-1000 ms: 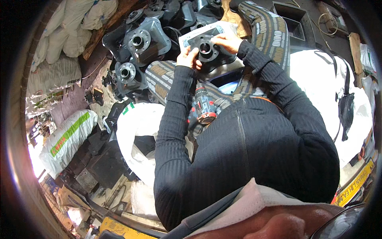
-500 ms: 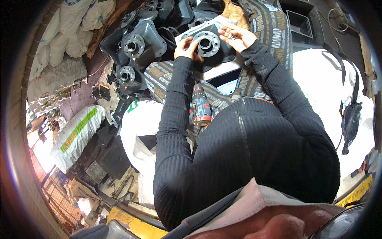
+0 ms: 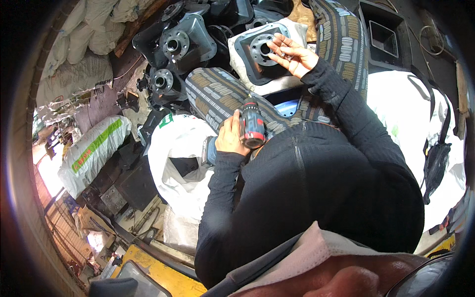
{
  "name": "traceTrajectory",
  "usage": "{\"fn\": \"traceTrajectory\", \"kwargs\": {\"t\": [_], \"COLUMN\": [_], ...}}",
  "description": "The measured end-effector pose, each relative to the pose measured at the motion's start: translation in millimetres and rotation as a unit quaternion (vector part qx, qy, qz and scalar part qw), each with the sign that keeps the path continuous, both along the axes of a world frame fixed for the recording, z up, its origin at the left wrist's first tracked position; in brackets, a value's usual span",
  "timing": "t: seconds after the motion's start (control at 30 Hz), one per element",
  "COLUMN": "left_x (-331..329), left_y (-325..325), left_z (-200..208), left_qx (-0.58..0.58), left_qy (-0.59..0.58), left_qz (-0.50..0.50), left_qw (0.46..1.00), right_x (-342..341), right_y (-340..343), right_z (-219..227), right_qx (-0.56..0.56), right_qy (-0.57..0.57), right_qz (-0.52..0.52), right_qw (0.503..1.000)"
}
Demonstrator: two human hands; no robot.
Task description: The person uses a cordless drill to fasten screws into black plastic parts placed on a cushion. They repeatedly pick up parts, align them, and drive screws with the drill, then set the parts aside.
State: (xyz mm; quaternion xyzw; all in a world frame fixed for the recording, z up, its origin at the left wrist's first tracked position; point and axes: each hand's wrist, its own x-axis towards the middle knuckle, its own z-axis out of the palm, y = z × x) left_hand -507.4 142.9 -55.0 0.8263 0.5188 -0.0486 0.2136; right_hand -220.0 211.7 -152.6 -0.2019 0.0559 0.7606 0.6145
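Observation:
My left hand [image 3: 230, 135] is wrapped round the handle of a cordless drill [image 3: 253, 123], dark with red and grey parts, lying against my patterned trousers [image 3: 215, 91]. My right hand [image 3: 293, 57] is raised over the right side of a dark square-based part [image 3: 241, 55] with a round, holed flange. Its fingers are curled around small metal pieces, apparently screws, too small to make out surely. The dark part lies on a pale, cloth-like pad [image 3: 296, 32] between my knees.
Several similar flanged parts [image 3: 190, 47] are heaped at the far left. White sacks stand on both sides, one at the left [image 3: 180, 133] and one at the right [image 3: 396, 104]. A dark square-mouthed box [image 3: 383, 37] is at the far right.
My left hand has left the flanged part, come back toward me and taken hold of the drill. My right hand stays near the flange, its fingers now more curled.

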Motion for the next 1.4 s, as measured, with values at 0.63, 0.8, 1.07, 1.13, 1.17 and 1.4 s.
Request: {"fn": "traceTrajectory", "kwargs": {"t": [0.63,0.8,1.07,1.13,1.17,1.4], "left_x": [54,57,54,44,42,59], "left_y": [65,70,73,63,61,83], "left_z": [76,76,76,66,62,77], "left_qx": [0.071,0.121,0.118,0.015,-0.041,0.104], "left_qy": [-0.138,-0.083,-0.063,-0.076,-0.114,-0.038], "left_qz": [-0.076,-0.146,-0.200,-0.085,-0.004,-0.203], "left_qw": [0.985,0.978,0.971,0.993,0.993,0.973], "right_x": [-19,-22,-20,-18,-19,-18], "right_y": [4,4,1,0,1,0], "right_z": [15,14,5,-2,-5,5], "right_qx": [0.024,0.043,0.055,0.058,0.063,0.047], "right_qy": [0.174,0.193,0.174,0.190,0.205,0.100], "right_qz": [-0.003,-0.010,0.057,0.074,0.076,0.054], "right_qw": [0.985,0.980,0.982,0.977,0.974,0.992]}}
